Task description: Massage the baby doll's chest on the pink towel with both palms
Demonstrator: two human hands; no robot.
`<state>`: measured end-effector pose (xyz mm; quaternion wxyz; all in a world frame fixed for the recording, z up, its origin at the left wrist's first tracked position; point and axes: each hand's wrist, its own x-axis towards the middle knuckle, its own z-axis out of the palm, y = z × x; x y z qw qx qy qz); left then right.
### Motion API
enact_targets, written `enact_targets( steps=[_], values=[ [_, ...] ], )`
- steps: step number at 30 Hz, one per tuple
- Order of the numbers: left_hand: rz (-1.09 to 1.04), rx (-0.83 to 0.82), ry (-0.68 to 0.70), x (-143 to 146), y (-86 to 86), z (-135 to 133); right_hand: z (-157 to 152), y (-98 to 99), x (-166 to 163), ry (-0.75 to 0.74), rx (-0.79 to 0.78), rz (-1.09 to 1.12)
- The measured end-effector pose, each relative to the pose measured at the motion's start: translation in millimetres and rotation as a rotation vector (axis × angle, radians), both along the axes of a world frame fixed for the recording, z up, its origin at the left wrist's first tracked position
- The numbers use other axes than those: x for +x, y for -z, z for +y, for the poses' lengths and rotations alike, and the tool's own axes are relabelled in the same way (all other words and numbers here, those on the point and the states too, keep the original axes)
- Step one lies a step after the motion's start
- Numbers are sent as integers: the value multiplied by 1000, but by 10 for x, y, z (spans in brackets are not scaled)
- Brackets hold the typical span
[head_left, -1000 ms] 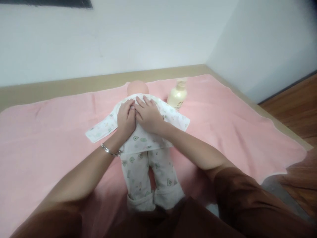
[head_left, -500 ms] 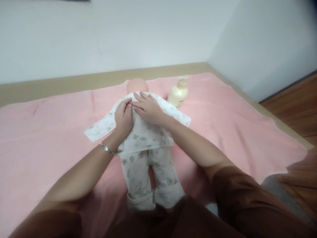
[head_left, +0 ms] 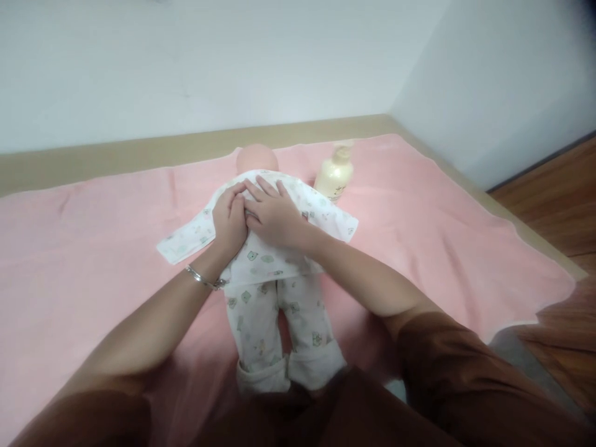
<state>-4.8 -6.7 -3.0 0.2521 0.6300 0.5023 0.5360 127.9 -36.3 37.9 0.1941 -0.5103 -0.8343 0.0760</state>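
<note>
A baby doll lies on a pink blanket, its bare round head point(head_left: 257, 158) at the far end. It wears a white printed shirt point(head_left: 274, 266) and matching trousers point(head_left: 256, 323) with turned-up cuffs. My left hand point(head_left: 230, 217), with a silver bracelet at the wrist, rests curved on the shirt's chest, fingers stretched forward and thumb alongside. Its fingertips meet my right hand point(head_left: 274, 211), which lies flat on the upper shirt with fingers spread. The shirt under both palms is hidden. Both sleeves lie stretched outward.
A cream pump bottle point(head_left: 334, 177) stands just beyond the right sleeve. The pink blanket point(head_left: 93, 261) covers a tan surface point(head_left: 130, 144) that meets a white wall point(head_left: 209, 68). Wooden flooring point(head_left: 549, 192) shows at the right.
My right hand has shifted slightly down and its fingers have spread wider on the shirt. The left hand stays almost in place. The view has moved a little.
</note>
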Motion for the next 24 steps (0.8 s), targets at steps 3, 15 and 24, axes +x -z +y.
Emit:
enact_targets(
  steps=[3, 15, 24],
  values=[
    [30, 9, -10, 7, -17, 2, 250, 41, 153, 53, -11, 58],
    [-63, 96, -20, 10, 47, -33, -164, 39, -105, 163, 55, -25],
    [-51, 79, -11, 3, 79, -6, -47, -17, -22, -11, 5, -1]
  ],
)
